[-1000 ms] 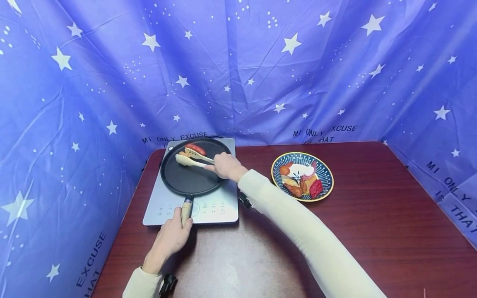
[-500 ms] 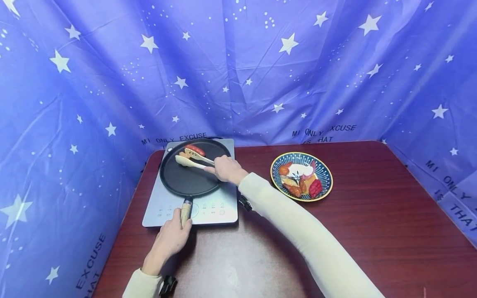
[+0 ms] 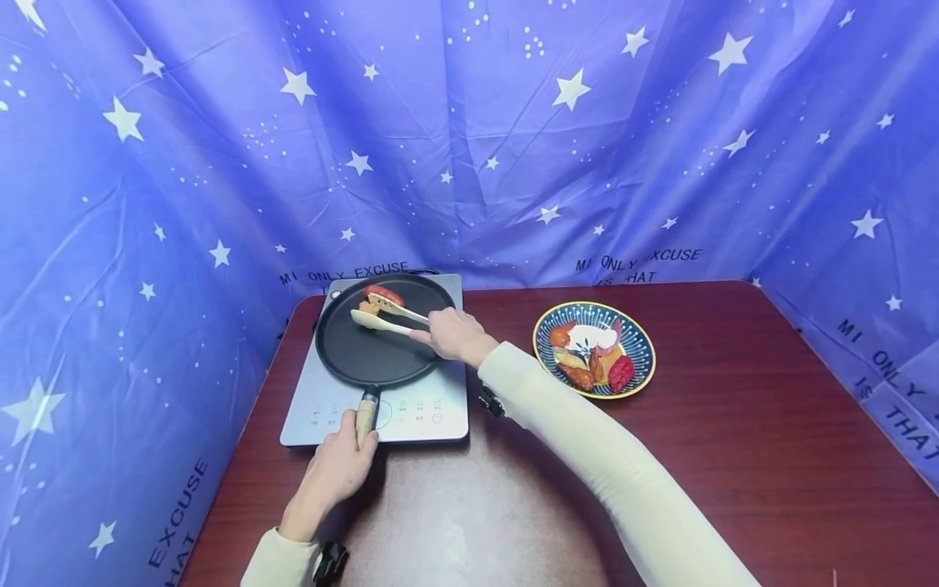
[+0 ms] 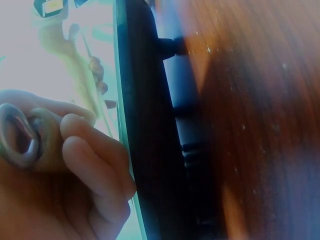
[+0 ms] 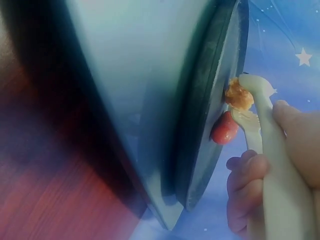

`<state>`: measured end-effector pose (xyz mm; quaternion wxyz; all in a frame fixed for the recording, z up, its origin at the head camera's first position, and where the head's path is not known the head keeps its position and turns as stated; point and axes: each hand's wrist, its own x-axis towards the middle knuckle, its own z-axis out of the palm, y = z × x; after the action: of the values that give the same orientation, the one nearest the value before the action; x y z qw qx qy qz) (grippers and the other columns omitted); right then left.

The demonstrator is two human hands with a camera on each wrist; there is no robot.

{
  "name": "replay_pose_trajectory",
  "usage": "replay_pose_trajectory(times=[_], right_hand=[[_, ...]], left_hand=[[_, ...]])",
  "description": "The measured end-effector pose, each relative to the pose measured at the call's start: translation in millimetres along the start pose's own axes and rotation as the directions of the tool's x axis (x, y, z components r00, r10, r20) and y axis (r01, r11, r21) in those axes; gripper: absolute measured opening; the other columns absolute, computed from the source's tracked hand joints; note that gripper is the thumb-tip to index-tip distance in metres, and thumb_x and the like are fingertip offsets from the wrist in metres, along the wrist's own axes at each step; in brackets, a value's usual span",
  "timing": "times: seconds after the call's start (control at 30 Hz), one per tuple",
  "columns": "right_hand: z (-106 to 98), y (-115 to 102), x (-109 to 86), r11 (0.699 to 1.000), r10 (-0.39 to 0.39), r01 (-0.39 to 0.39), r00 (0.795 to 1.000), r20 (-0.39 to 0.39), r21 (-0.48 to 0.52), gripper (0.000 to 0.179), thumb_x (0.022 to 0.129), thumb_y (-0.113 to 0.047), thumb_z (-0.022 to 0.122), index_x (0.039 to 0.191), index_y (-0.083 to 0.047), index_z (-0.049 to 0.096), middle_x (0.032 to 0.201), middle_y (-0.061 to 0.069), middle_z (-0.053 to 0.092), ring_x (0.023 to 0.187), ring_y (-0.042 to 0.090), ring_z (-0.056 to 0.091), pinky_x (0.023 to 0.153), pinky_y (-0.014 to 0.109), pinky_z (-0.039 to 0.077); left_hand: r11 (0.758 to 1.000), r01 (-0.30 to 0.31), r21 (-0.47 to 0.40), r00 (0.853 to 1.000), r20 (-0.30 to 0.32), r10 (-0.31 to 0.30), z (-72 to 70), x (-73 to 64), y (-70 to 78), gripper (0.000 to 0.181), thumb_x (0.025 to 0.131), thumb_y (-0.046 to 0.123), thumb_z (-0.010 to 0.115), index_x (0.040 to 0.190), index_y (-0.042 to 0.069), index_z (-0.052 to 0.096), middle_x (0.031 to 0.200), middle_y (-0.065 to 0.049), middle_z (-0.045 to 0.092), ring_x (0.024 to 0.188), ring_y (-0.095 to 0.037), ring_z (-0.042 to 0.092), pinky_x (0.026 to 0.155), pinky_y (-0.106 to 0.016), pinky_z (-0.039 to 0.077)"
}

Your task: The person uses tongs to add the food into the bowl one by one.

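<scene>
My left hand [image 3: 339, 466] grips the wooden-look handle [image 3: 366, 417] of a flat black frying pan [image 3: 367, 355]. In the left wrist view, curled fingers [image 4: 95, 160] wrap that handle, whose metal end loop shows. A pair of cream tongs [image 3: 383, 325] is held in my right hand [image 3: 455, 333] over the pan's far part. Between the tong tips is a golden-brown piece of food [image 5: 239, 95], its kind unclear. Just beyond it lies a red sausage [image 3: 383, 293] in the pan; the right wrist view shows one tong tip close to the sausage, contact unclear.
The pan rests on a silver induction cooktop [image 3: 301, 408] at the left of a dark red wooden table [image 3: 734, 408]. To the right stands a patterned blue plate [image 3: 648, 359] bearing several foods. A blue star-printed curtain [image 3: 469, 163] surrounds the table.
My right hand and the tongs have shifted slightly right, and the brown piece has moved a little with the tips. My left hand stays on the handle.
</scene>
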<state>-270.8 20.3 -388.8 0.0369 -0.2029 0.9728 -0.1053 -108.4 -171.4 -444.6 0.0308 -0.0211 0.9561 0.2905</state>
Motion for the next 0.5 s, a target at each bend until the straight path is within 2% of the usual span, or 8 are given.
replay_pose_trajectory(times=[0.2,0.33,0.5], right_hand=[[-1.6,-3.4,0.3,1.0,-0.004,0.004,1.0,0.011,0.01,0.049,0.097,-0.052,0.037,0.087,-0.009,0.057,0.076,0.007,0.058,0.07,0.022,0.058,0.066,0.039,0.048],[-3.8,-6.5,0.4,1.0,0.006,-0.006,1.0,0.02,0.011,0.044,0.098,-0.048,0.039,0.093,-0.008,0.056,0.081,0.007,0.058,0.074,0.022,0.058,0.069,0.039,0.047],[-6.5,-10.0,1.1,1.0,0.013,-0.014,1.0,0.023,0.023,0.043,0.097,-0.049,0.04,0.097,-0.009,0.055,0.08,0.006,0.057,0.072,0.021,0.056,0.067,0.038,0.046]], left_hand=[[1.0,-0.002,0.003,1.0,-0.004,0.002,-2.1,-0.7,0.7,0.031,0.092,0.026,0.052,0.11,0.002,0.042,0.061,-0.008,0.045,0.054,-0.023,0.047,0.047,-0.036,0.036],[1.0,-0.005,0.005,1.0,-0.012,0.005,-1.9,-0.2,0.8,0.03,0.092,0.026,0.052,0.109,0.002,0.042,0.061,-0.008,0.045,0.054,-0.022,0.047,0.047,-0.036,0.036],[1.0,-0.005,0.003,1.0,-0.012,0.005,-0.9,-0.3,-0.6,0.03,0.092,0.026,0.051,0.109,0.002,0.042,0.061,-0.008,0.045,0.053,-0.022,0.047,0.047,-0.036,0.036]])
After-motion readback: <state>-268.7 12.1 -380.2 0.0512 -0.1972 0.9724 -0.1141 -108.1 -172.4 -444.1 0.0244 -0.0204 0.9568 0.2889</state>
